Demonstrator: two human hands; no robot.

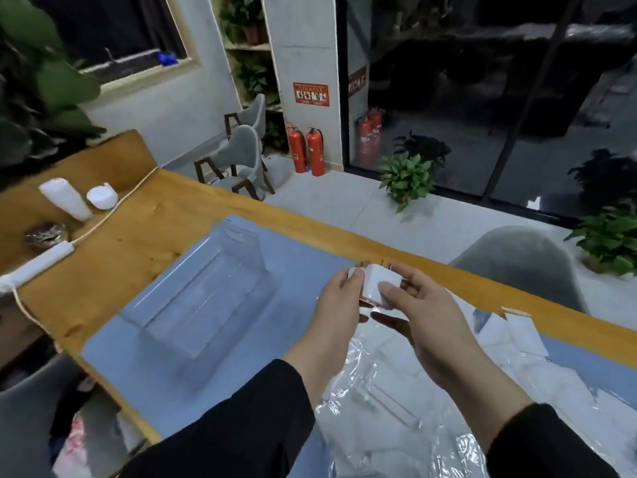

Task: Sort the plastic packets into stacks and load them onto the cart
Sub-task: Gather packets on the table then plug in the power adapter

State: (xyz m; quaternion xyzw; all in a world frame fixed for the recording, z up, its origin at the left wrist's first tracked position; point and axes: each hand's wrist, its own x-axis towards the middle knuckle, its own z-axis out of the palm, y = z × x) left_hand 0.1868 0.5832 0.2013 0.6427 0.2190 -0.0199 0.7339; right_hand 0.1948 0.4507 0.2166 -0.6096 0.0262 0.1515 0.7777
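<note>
Two hands: left hand (pixel 339 301) and right hand (pixel 422 312), centre of frame, raised above the counter (pixel 131 236).
Fingers: curled on both hands, pinching a small white stack of packets (pixel 377 282) from either side.
Loose packets: heap (pixel 396 401) under clear film, lower right on the blue mat (pixel 300 257).
Clear tray (pixel 206 291): left of centre on the mat.
Step in hand: judged to be squaring a stack.
Next move: likely calls for keeping the edges aligned while setting it down.
Cart: not in view.
Hard to make out: packet count, print, the heap's far edge; frame blurred.
</note>
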